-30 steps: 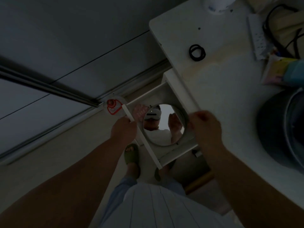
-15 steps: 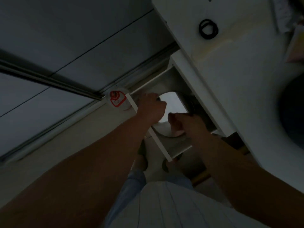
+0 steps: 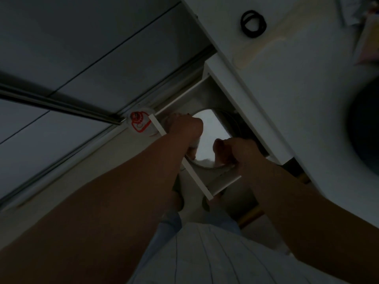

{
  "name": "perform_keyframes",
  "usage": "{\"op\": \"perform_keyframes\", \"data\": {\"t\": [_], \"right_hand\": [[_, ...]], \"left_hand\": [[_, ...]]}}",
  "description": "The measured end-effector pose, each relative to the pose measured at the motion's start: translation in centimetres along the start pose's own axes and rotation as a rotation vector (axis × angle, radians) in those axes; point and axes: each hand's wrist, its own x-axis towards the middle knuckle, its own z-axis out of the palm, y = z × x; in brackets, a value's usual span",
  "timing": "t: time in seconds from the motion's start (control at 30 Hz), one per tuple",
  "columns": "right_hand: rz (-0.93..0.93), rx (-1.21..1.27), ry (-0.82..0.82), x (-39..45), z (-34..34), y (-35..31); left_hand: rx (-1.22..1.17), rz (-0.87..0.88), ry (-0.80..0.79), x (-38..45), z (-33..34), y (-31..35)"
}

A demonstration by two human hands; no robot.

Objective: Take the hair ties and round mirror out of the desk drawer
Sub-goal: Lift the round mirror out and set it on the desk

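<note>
The round mirror (image 3: 209,132) lies face up in the open white desk drawer (image 3: 196,177). My left hand (image 3: 184,128) is curled over the mirror's left rim. Over its lower right rim, my right hand (image 3: 229,150) is closed with thumb and fingers pinched at the edge. Part of the mirror is hidden under the desk's front edge. The black hair ties (image 3: 253,24) lie together on the white desk top (image 3: 297,89), far from both hands.
A round white object with a red print (image 3: 139,124) sits on the floor just left of the drawer. A dark round container (image 3: 367,124) stands at the desk's right. Papers (image 3: 365,23) lie at the top right. My legs and feet are below the drawer.
Both hands went from the drawer's front corners into the drawer and closed on the mirror's rim. The view tilted, so the desk and hair ties shifted up and right.
</note>
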Motion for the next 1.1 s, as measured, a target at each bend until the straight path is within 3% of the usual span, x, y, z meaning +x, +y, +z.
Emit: {"op": "perform_keyframes", "data": {"t": [0.03,0.13,0.3,0.77,0.9,1.1], "right_hand": [[0.015,-0.003,0.005,0.1,-0.1,-0.1],[0.019,-0.024,0.020,0.4,-0.2,-0.2],[0.024,0.033,0.072,-0.1,-0.5,-0.1],[0.005,0.201,-0.030,-6.9,-1.5,-0.6],[-0.055,0.292,-0.075,-9.7,-2.3,-1.2],[-0.264,0.140,0.106,-10.6,-5.8,-4.1]], "left_hand": [[-0.116,-0.052,-0.012,-0.1,-0.2,0.1],[-0.003,0.045,0.051,-0.1,-0.7,-0.5],[-0.033,0.178,0.097,-1.3,-1.7,-0.9],[-0.126,0.353,0.179,-7.6,-6.9,-2.7],[-0.151,0.397,0.183,-9.1,-8.2,-1.6],[-0.179,0.426,0.117,-10.5,-7.0,3.0]]}}
